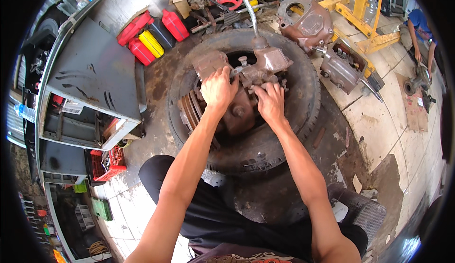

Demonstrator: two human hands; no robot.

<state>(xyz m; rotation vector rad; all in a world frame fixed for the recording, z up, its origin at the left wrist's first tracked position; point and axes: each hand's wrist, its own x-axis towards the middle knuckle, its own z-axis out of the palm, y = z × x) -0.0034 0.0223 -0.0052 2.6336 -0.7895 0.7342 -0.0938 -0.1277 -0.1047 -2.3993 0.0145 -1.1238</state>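
Note:
A brown-painted machine assembly [238,113] rests in the middle of a large tyre [303,135] on the floor in front of me. A grooved pulley-like part [190,116] shows on its left side. From a housing [274,59] at its far right rises a long bent metal lever [250,11]. My left hand [219,90] is curled at the top of the assembly, beside a small grey metal piece; what its fingers hold is unclear. My right hand [270,101] is closed against the assembly's right side, next to a bolt-like part. Its fingertips are partly hidden.
A grey metal cabinet [95,68] stands at left, with red, yellow and black bottles [151,43] beyond it. At the right lie a brown bell-shaped housing [308,23], a gearbox [342,68] and a yellow stand [362,21]. Another person [421,30] handles a metal part far right.

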